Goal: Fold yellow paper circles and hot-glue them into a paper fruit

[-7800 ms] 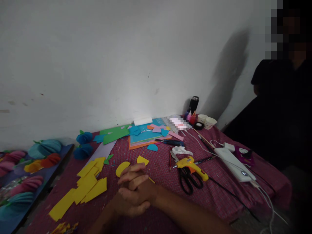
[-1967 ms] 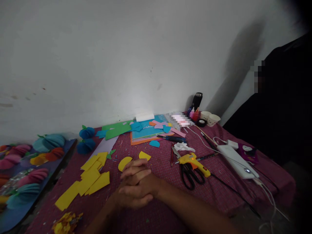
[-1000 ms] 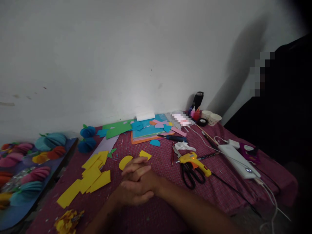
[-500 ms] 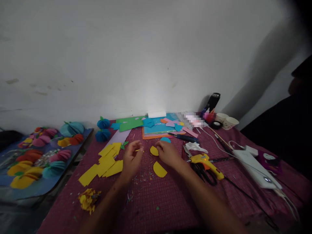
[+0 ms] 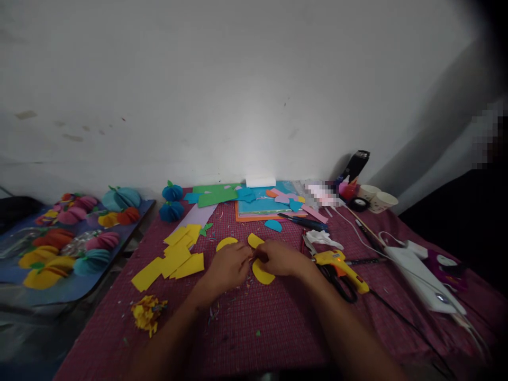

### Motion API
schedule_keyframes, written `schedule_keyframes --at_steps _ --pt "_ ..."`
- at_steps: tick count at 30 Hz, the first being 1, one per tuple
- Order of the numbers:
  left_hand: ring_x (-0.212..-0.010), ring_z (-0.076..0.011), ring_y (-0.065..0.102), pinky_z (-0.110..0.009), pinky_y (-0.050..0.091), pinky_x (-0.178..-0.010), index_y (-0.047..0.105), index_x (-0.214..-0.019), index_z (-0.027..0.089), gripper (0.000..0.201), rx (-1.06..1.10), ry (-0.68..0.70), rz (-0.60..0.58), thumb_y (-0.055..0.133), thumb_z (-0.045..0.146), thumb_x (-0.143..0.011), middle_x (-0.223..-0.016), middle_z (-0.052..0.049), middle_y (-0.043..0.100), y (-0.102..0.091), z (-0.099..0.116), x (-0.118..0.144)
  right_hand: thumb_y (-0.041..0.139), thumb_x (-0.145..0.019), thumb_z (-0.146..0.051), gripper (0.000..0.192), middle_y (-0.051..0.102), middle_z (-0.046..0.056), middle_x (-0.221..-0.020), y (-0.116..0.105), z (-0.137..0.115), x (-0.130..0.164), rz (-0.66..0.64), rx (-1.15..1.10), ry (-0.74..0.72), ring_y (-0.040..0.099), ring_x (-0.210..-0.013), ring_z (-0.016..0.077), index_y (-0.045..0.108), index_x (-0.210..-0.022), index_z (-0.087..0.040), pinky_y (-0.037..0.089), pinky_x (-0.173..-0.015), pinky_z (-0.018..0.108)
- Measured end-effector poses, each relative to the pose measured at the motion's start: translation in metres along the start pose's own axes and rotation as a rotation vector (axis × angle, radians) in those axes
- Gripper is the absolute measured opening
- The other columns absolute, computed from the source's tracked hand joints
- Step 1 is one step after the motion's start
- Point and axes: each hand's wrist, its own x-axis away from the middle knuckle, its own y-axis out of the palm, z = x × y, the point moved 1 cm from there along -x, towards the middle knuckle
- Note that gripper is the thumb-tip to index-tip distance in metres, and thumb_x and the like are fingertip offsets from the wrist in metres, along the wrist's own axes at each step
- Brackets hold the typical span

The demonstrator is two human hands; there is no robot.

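My left hand point(image 5: 232, 265) is low over the table with its fingers curled together. Its fingertips meet those of my right hand point(image 5: 281, 257), whose fingers are drawn into a pinch; whatever is between them is too small or hidden to make out. Around the hands lie pieces of yellow paper: a rounded piece point(image 5: 227, 242) behind my left hand, a small curved piece point(image 5: 254, 239) just beyond the fingertips, and a half circle point(image 5: 262, 273) partly under my right hand. Yellow paper rectangles point(image 5: 177, 259) lie overlapping at the left.
A yellow glue gun point(image 5: 344, 270) and scissors point(image 5: 337, 283) lie to the right, near a white power strip point(image 5: 424, 280). Colored paper sheets point(image 5: 265, 203) are stacked at the back. Paper cups point(image 5: 383, 201) stand back right. Folded paper pumpkins point(image 5: 50, 270) fill a blue board point(image 5: 87, 286) at left.
My left hand has moved right to meet my right hand, exposing a rounded yellow piece behind it. My right hand has lowered slightly toward the half circle. The view has shifted a little.
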Motion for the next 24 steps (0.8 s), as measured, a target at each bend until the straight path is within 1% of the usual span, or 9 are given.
schedule_keyframes --at_steps 2,8,11,13,16,18,20,22,24 --pt "-0.082 -0.0216 0.061 -0.033 0.045 -0.075 0.064 -0.089 0.02 0.018 -0.027 0.016 -0.047 0.049 0.011 -0.085 -0.085 -0.005 0.065 0.003 0.0 0.001 0.06 -0.08 -0.022 0.027 0.073 0.007 -0.096 0.001 -0.001 -0.001 -0.002 0.014 -0.01 0.061 -0.077 0.0174 0.073 -0.103 -0.019 0.031 -0.06 0.026" --pt "-0.091 -0.0224 0.062 -0.033 0.046 -0.081 0.066 -0.095 0.021 0.023 -0.017 -0.017 -0.125 0.049 0.011 -0.085 -0.094 -0.007 0.067 0.007 -0.005 0.002 0.06 -0.08 -0.022 0.025 0.073 0.007 -0.095 0.005 0.002 -0.003 0.003 -0.002 -0.007 0.062 -0.077 0.018 0.072 -0.101 -0.019 0.029 -0.058 0.026" --pt "-0.091 -0.0218 0.061 -0.032 0.045 -0.08 0.067 -0.097 0.021 0.023 0.006 -0.034 -0.128 0.048 0.013 -0.086 -0.095 -0.006 0.068 0.006 -0.004 0.001 0.062 -0.078 -0.021 0.023 0.073 0.007 -0.093 0.007 0.007 -0.004 0.025 -0.059 0.007 0.062 -0.074 0.0172 0.071 -0.099 -0.018 0.029 -0.056 0.025" --pt "-0.09 -0.0211 0.061 -0.032 0.045 -0.08 0.068 -0.096 0.021 0.022 0.071 -0.05 -0.1 0.047 0.015 -0.089 -0.093 -0.006 0.068 0.005 -0.001 -0.001 0.063 -0.076 -0.019 0.017 0.072 0.005 -0.086 0.008 0.009 -0.005 0.044 -0.133 -0.016 0.061 -0.071 0.0159 0.069 -0.091 -0.018 0.029 -0.055 0.025" --pt "-0.088 -0.0194 0.062 -0.03 0.045 -0.079 0.069 -0.097 0.021 0.02 0.345 -0.127 -0.036 0.049 0.021 -0.092 -0.093 -0.004 0.07 0.001 0.005 -0.005 0.063 -0.074 -0.017 0.006 0.067 0.001 -0.076 0.007 0.011 -0.007 0.112 -0.358 -0.084 0.058 -0.067 0.0135 0.066 -0.08 -0.018 0.033 -0.056 0.023" --pt "-0.086 -0.0187 0.063 -0.028 0.046 -0.075 0.068 -0.102 0.02 0.019 0.589 -0.207 -0.023 0.054 0.027 -0.091 -0.095 -0.004 0.071 -0.001 0.006 -0.007 0.063 -0.076 -0.02 0.004 0.064 -0.001 -0.075 0.007 0.01 -0.009 0.215 -0.585 -0.108 0.057 -0.067 0.0124 0.063 -0.079 -0.018 0.037 -0.057 0.022" --pt "-0.081 -0.018 0.063 -0.026 0.046 -0.07 0.068 -0.103 0.018 0.022 0.755 -0.288 -0.03 0.061 0.032 -0.087 -0.093 -0.004 0.071 -0.002 0.006 -0.008 0.064 -0.077 -0.024 0.007 0.062 -0.002 -0.074 0.006 0.009 -0.013 0.339 -0.805 -0.101 0.055 -0.065 0.0115 0.061 -0.08 -0.018 0.039 -0.057 0.022" --pt "-0.073 -0.0162 0.059 -0.025 0.042 -0.064 0.069 -0.091 0.016 0.021 0.799 -0.374 -0.015 0.063 0.035 -0.085 -0.082 -0.003 0.068 -0.001 0.002 -0.009 0.065 -0.077 -0.027 0.01 0.059 -0.003 -0.07 0.006 0.007 -0.016 0.421 -0.97 -0.077 0.053 -0.061 0.0108 0.059 -0.079 -0.018 0.04 -0.055 0.022" --pt "-0.065 -0.0139 0.053 -0.024 0.038 -0.059 0.067 -0.076 0.016 0.023 0.779 -0.453 0.037 0.064 0.037 -0.084 -0.07 0.0 0.062 0.0 -0.003 -0.009 0.067 -0.076 -0.029 0.014 0.057 -0.004 -0.068 0.005 0.005 -0.018 0.435 -1.084 -0.061 0.053 -0.056 0.0104 0.058 -0.08 -0.019 0.041 -0.053 0.023"
